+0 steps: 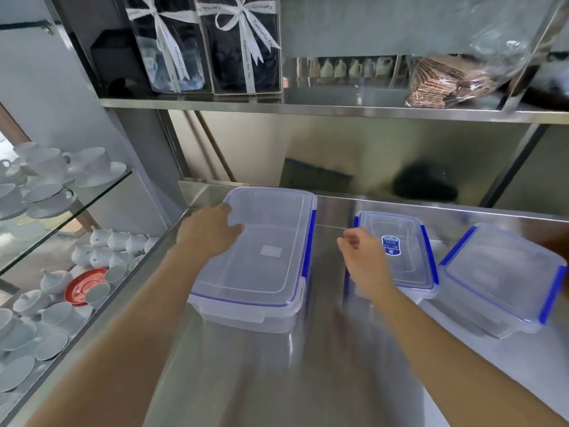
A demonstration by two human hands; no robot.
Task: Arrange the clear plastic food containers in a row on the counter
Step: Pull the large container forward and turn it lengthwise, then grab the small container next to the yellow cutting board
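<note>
Three clear plastic containers with blue lid clips stand on the steel counter point(326, 349). The large container point(261, 257) is at the left, and my left hand point(209, 231) rests on its lid's left edge, fingers spread. A small container point(403, 257) with a blue label sits in the middle. My right hand point(363, 260) hovers at its left side with fingers loosely curled, holding nothing. A medium container point(505, 278) stands at the right, turned at an angle.
A glass shelf unit point(92, 198) on the left holds white cups, saucers and a red plate point(83, 286). Above the counter a steel shelf point(338, 107) carries ribboned gift boxes point(243, 44) and a plastic bag of brown items point(446, 78).
</note>
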